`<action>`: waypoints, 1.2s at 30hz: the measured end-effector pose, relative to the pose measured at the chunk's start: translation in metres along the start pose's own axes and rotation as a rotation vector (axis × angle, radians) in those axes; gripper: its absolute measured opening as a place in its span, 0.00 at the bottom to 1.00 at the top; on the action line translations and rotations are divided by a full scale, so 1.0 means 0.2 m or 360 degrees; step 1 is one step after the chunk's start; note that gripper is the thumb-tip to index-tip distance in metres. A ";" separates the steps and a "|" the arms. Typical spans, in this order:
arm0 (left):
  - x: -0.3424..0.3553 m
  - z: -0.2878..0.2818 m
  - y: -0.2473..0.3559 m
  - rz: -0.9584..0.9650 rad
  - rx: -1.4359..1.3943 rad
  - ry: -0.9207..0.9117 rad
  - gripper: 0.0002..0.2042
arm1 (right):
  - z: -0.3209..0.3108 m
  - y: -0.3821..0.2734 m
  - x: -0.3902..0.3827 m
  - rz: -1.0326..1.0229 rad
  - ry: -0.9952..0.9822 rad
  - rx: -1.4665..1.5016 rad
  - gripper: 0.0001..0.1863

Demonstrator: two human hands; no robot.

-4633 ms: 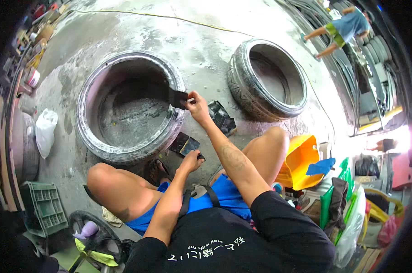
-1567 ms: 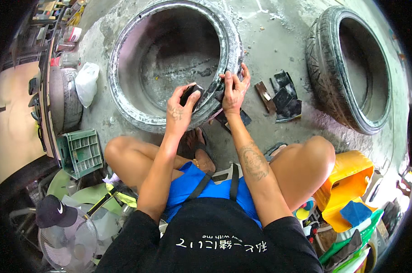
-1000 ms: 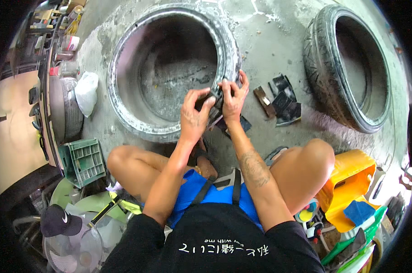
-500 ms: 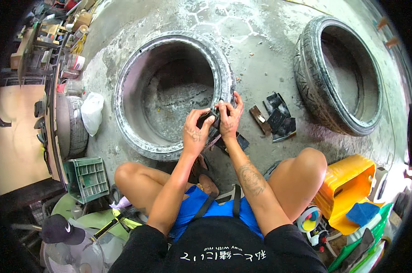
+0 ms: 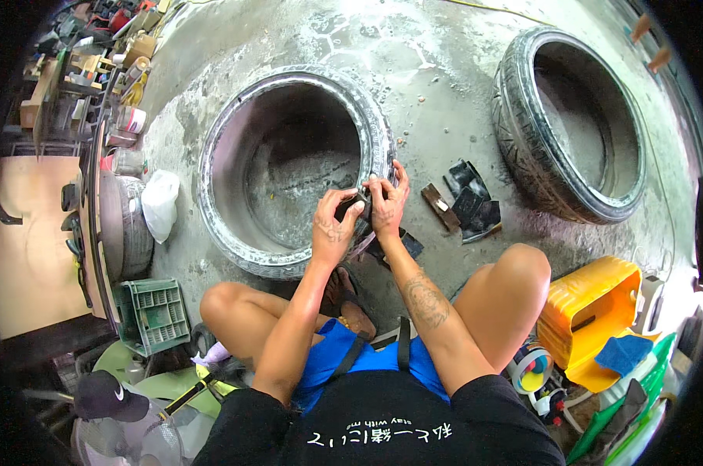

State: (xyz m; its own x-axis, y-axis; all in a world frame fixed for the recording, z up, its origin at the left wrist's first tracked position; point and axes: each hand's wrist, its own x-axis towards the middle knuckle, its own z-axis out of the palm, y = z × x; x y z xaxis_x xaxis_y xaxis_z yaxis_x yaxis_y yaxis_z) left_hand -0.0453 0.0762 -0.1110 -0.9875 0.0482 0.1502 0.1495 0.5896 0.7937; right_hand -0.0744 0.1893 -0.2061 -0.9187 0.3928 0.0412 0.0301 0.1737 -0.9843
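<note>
A dusty black tyre (image 5: 214,171) lies in front of my bent legs, its bead ring whitened. My left hand (image 5: 332,229) is closed around a small black piece (image 5: 354,207) at the ring's near right side. My right hand (image 5: 385,210) grips the ring just right of it, fingers curled over the edge. Their fingers partly hide the piece and the spot beneath. Right of the tyre, several black rubber scraps (image 5: 477,217) and a brown strip with a light patch (image 5: 438,206) lie on the concrete. More dark scraps (image 5: 406,247) show below my right hand.
A second tyre (image 5: 510,124) rests at the right. A yellow plastic container (image 5: 569,299) with a blue cloth stands by my right knee. A green crate (image 5: 149,314), white bag (image 5: 159,203), fan and cap are at the left, beside a board (image 5: 37,248) and clutter.
Since the oldest frame, my hands have come together at the tyre's edge; my right hand earlier held a black piece higher up. Over the last second the view has tilted, shifting the tyre lower.
</note>
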 end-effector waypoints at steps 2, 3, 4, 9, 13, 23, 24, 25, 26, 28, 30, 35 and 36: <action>0.00 0.04 0.01 0.0010 -0.0066 -0.0007 0.14 | -0.02 0.03 0.03 -0.0002 0.0056 0.0010 0.15; -0.03 0.05 0.03 -0.0017 -0.0043 -0.0008 0.15 | -0.04 0.04 0.06 -0.0011 0.0066 0.0001 0.15; -0.07 0.02 0.04 -0.0064 0.0002 -0.0010 0.15 | -0.03 0.03 0.04 -0.0027 0.0051 -0.0014 0.15; 0.05 0.01 0.03 -0.0242 -0.0199 -0.0038 0.15 | -0.02 0.04 0.04 -0.0030 0.0009 -0.0049 0.15; -0.07 -0.08 0.01 -0.0494 -0.0245 0.0021 0.14 | -0.01 0.05 0.00 0.0053 -0.0003 -0.0017 0.16; -0.05 0.01 0.04 -0.0231 -0.0078 -0.0002 0.14 | -0.03 0.03 0.02 -0.0003 0.0017 -0.0018 0.15; -0.03 0.01 0.02 -0.0167 0.0052 0.0036 0.15 | -0.02 0.02 0.02 -0.0001 0.0016 -0.0016 0.15; 0.00 0.01 0.02 -0.0161 0.0051 0.0041 0.15 | -0.02 0.01 0.03 0.0018 0.0014 0.0006 0.15; 0.02 0.01 0.01 -0.0218 -0.0009 0.0026 0.15 | -0.01 0.00 0.04 0.0036 0.0012 0.0030 0.15; 0.02 0.01 -0.02 -0.0388 -0.0104 0.0056 0.15 | -0.02 0.00 0.03 0.0015 -0.0001 0.0011 0.15; -0.03 -0.01 -0.03 -0.0389 -0.0132 0.0085 0.15 | -0.04 0.03 0.03 0.0014 0.0007 -0.0062 0.16; -0.02 -0.02 0.05 -0.0266 0.0000 0.0048 0.14 | -0.02 0.01 0.04 0.0053 0.0012 -0.0007 0.14; -0.02 0.00 0.03 -0.0164 0.0089 0.0044 0.13 | -0.02 0.01 0.03 0.0039 0.0017 -0.0006 0.14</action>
State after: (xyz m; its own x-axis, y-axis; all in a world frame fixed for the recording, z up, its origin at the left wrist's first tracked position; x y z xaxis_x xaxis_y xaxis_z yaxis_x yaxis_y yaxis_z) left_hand -0.0413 0.0799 -0.1065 -0.9956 -0.0369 0.0864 0.0434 0.6345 0.7717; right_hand -0.0779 0.1952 -0.2065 -0.9134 0.4066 0.0192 0.0537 0.1673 -0.9844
